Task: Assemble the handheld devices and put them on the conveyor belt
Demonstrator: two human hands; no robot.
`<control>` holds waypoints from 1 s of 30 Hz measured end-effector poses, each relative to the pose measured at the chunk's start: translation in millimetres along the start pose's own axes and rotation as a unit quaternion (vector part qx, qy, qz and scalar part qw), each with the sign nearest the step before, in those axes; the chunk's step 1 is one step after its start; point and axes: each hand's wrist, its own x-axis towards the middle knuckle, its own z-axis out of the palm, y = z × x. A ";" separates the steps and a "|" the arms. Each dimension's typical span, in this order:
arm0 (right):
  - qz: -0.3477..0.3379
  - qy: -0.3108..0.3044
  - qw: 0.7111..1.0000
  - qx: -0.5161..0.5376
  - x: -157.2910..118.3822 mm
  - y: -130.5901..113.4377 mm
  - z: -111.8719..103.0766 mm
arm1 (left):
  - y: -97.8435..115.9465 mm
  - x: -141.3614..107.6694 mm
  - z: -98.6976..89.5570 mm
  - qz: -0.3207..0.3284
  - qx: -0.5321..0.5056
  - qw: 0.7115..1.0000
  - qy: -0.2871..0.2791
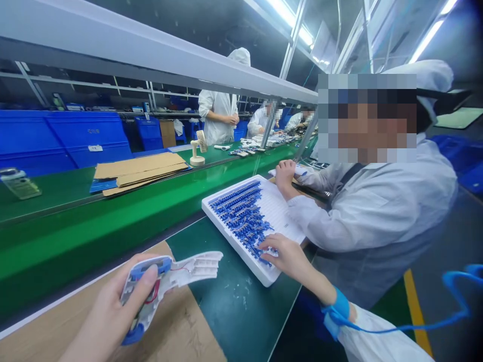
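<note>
My left hand (pixel 124 296) grips an opened white plastic housing half (pixel 156 296), its thumb pressed over the inside. The shell has blue parts, red wires and a ribbed white end pointing right. My right hand (pixel 285 256) reaches over the near edge of a white foam tray (pixel 241 254), with a blue band on the wrist. Its thumb and fingertips are bent and a little apart at the small blue parts (pixel 241 216), which lie in dense rows on the tray's left side. No part shows clearly between those fingertips.
Brown cardboard (pixel 181 327) covers the bench under my left hand. Close on the right sits a co-worker (pixel 377 201) holding a white piece. A green conveyor belt (pixel 94 231) runs behind, with cardboard sheets (pixel 143 171) and a small fan (pixel 198 151) beyond. A blue coiled cord (pixel 415 324) trails from my wrist.
</note>
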 end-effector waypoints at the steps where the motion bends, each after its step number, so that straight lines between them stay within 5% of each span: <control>1: -0.016 -0.006 1.000 -0.008 2.1 -1.6 0.4 | 0.9 -0.8 0.7 -0.005 -0.001 1.000 -0.018; 4: -0.071 -0.022 0.997 -0.036 5.8 -1.2 2.5 | 5.2 -3.7 2.8 -0.015 -0.009 0.998 -0.054; 12: -0.164 0.028 0.984 -0.069 5.5 4.2 14.0 | 6.9 -3.5 1.7 0.003 -0.017 1.000 -0.021; 15: -0.181 0.063 0.980 -0.047 4.0 0.2 7.9 | 3.1 -1.2 -1.4 -0.057 -0.085 0.994 -0.043; 17: -0.188 0.091 0.978 -0.016 1.9 -3.7 -3.3 | 6.4 0.0 -3.4 -0.175 -0.186 0.964 -0.071; 19: -0.186 0.120 0.975 0.024 0.6 -8.3 -18.3 | 16.8 0.4 -4.1 -0.300 -0.295 0.905 -0.068; 21: -0.179 0.144 0.971 0.069 1.4 -14.2 -33.6 | 32.1 0.2 -2.9 -0.359 -0.375 0.854 -0.045; 26: -0.170 0.196 0.951 0.168 9.9 -45.1 -55.4 | 57.4 -4.5 6.4 -0.343 -0.443 0.828 -0.014; 30: -0.183 0.247 0.920 0.242 15.7 -94.1 -52.8 | 45.3 -12.7 19.8 -0.302 -0.469 0.829 -0.032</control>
